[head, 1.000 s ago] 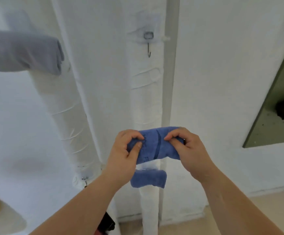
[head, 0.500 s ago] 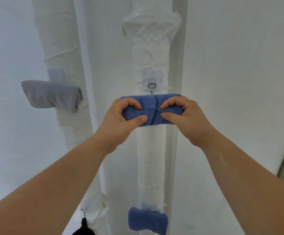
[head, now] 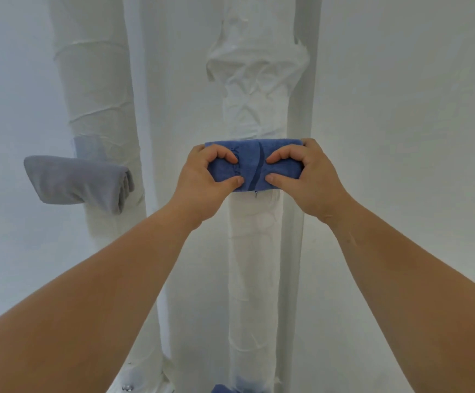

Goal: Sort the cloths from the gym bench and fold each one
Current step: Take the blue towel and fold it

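Two bare forearms come up from the bottom edge, the left from seven o'clock and the right from five, and meet just above the picture's middle. The left hand [head: 202,185] pinches the blue cloth [head: 251,163], its curled fingers on the upper half and its thumb pressed to the lower edge. The right hand [head: 310,182] grips it the same way from the three o'clock side. The fingertips of the two hands are near each other but apart, and a dark curved stripe on the cloth shows between them.

The blue cloth is folded into a short, level band and is held up in front of the middle pipe [head: 254,251], a white wrapped column. Whether it touches the pipe cannot be told. At the cloth's six o'clock, right at its lower edge, the tip of a small metal hook [head: 256,195] pokes out. Down the same pipe, at the six o'clock edge of the view, a strip of a second blue cloth [head: 223,389] shows.

At nine o'clock of the hands, a folded grey cloth [head: 71,182] sticks out from the left pipe [head: 97,80], which is also wrapped in white. Behind everything is a plain white wall [head: 400,109].
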`<state>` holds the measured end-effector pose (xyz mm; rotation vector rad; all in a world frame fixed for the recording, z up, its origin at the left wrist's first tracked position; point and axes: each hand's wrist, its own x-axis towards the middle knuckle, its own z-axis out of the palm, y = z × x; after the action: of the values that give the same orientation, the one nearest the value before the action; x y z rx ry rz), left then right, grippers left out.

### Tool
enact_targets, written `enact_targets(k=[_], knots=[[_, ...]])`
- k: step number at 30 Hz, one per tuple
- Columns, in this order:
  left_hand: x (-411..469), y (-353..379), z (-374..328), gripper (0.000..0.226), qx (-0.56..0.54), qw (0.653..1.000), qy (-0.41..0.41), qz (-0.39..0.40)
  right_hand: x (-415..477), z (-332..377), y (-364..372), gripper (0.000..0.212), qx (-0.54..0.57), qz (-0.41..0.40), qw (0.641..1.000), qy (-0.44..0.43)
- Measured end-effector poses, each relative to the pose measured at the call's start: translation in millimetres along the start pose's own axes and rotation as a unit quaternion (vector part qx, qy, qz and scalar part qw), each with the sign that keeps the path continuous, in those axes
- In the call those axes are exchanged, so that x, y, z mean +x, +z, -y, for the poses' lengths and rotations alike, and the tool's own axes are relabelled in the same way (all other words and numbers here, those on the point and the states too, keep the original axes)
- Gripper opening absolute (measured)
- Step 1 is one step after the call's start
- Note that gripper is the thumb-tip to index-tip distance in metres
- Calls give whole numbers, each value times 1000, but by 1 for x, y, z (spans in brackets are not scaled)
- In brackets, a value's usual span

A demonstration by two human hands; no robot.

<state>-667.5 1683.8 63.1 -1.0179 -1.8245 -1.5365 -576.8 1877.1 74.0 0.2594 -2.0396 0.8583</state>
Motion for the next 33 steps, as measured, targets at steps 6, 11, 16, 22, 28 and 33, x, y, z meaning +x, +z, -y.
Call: enact_targets(k=[6, 11, 16, 22, 28, 33], knots=[[-4, 3, 10, 43, -14, 1000, 9, 16, -9, -3, 5, 32, -13, -10, 1000, -6], [-13, 7, 18, 40, -33, 999, 6, 27, -23, -11, 6, 36, -2, 3, 1000, 15], [-13, 5, 18, 36, -17, 998, 27, 45, -21, -11, 8, 32, 5, -7, 1000, 28], [-15, 3, 28, 19, 286, 921, 262, -47, -29, -10, 16, 21, -184, -82, 977, -66], [-20, 17, 49, 56, 425, 836, 347, -14, -31, -25, 33, 49, -432, -75, 879, -186], [-22, 30, 61, 60, 391, 871, 298, -3, -28, -38, 38, 57, -461, -56, 868, -174]])
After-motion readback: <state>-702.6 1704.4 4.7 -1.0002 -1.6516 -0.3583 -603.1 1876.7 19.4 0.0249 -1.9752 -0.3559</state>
